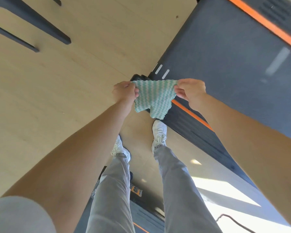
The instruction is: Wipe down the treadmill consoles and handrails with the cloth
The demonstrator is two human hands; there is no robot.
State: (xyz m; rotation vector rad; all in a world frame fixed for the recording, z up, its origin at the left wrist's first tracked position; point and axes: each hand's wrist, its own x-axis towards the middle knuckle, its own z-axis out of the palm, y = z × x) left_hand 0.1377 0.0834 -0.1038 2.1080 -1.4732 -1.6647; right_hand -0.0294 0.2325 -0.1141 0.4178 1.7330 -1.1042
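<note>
Cloth (155,98) stretched btwn hands | L hand (125,92) pinches corner | R hand (191,90) pinches corner

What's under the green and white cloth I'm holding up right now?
The cloth, pinched by left hand and right hand, hangs over a corner of the treadmill deck. Its black end cap and orange stripe peek out beside it; the corner between is covered.

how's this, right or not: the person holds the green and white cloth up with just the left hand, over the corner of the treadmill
Not quite. The head view shows both hands on it: the left hand pinches one top corner and the right hand pinches the other, spreading the cloth between them. The rest holds: it is green and white, held up over the corner of the treadmill.
</note>
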